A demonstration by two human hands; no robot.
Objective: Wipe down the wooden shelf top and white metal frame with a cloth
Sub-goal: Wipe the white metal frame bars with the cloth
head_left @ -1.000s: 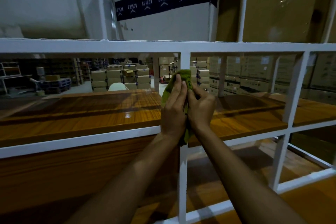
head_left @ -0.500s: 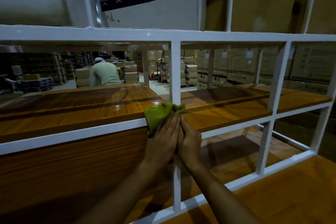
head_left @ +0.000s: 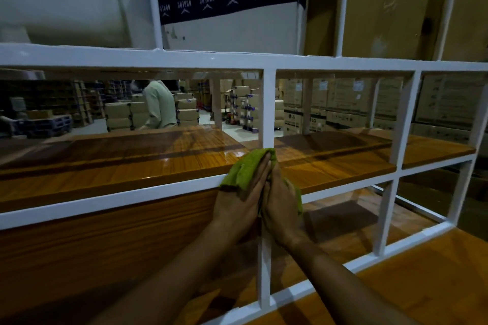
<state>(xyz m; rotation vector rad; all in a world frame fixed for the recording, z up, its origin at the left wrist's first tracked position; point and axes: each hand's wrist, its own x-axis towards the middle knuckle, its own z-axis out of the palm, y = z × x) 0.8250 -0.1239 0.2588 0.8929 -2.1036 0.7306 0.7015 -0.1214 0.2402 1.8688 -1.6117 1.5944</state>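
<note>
Center frame: left hand & right hand pressed together, clamping green cloth round white frame upright. Wooden shelf top just behind, glossy.

the left hand and right hand are pressing together around the cloth at the frame's upright post, where it is meeting the horizontal rail. the wooden shelf is lying behind the rail. stacked boxes are standing far behind.
</note>
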